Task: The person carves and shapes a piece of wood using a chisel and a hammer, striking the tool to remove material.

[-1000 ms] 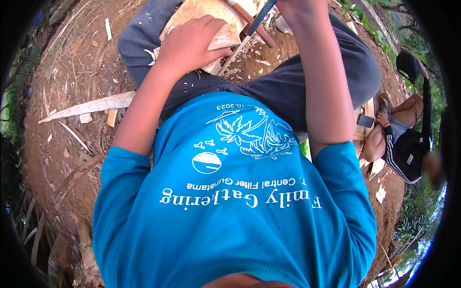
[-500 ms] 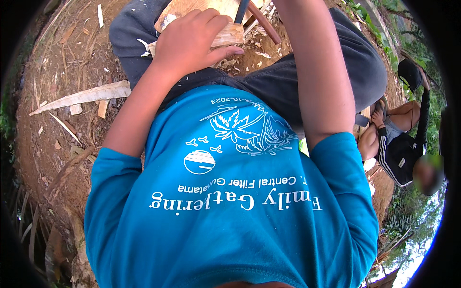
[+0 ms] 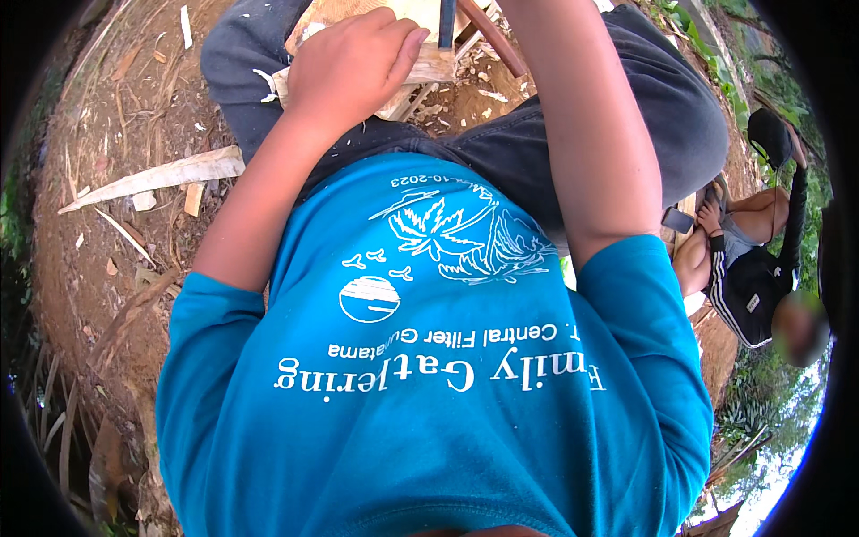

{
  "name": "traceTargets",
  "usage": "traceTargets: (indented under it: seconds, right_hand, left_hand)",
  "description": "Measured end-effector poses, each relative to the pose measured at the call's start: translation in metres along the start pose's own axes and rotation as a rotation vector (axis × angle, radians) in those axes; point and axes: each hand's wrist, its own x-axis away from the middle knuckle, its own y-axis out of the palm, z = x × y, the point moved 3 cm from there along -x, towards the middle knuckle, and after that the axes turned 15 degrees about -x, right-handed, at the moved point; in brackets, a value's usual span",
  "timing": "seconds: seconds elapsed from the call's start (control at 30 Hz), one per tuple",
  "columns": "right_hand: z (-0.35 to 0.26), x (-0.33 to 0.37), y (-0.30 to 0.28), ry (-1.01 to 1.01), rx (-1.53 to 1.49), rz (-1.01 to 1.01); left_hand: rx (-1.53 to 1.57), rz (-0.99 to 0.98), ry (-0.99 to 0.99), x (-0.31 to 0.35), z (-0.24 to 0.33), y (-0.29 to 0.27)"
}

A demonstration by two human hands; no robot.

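Observation:
My left hand (image 3: 353, 70) is closed over a pale block of wood (image 3: 434, 67) between my legs, its thumb drawn in beside the fingers. Just right of that hand, a dark flat metal blade (image 3: 447, 25) comes down from the top edge and meets the wood or ends very close to it. A reddish-brown wooden bar (image 3: 492, 38) slants beside the blade; whether the two are joined is cut off by the frame. My right forearm reaches up past the top edge, so the right hand and anything in it are out of sight.
Beneath the block is a larger light wooden piece (image 3: 335, 13). A long pointed wood offcut (image 3: 161, 177), small chips and shavings lie on the brown soil at left. At far right another person (image 3: 756, 286) in a dark jacket sits near a phone (image 3: 677, 220).
My left thumb, stretched out below the block before, has moved up against the fingers. More of the wood beneath now shows. The brown bar has shifted slightly.

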Motion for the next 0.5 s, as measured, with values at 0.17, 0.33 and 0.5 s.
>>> traceTargets:
  seconds: [0.17, 0.33, 0.5]
  right_hand:
    - [0.0, -0.002, 0.005, 0.032, 0.083, 0.118]
    - [0.003, -0.002, -0.011, 0.035, -0.083, 0.076]
    - [0.005, -0.003, -0.015, 0.055, -0.107, 0.081]
  left_hand:
    - [-0.006, 0.045, 0.003, 0.002, -0.001, 0.005]
    - [0.033, 0.034, 0.002, 0.003, 0.0, 0.006]
    - [0.036, 0.009, -0.016, 0.003, 0.002, 0.002]
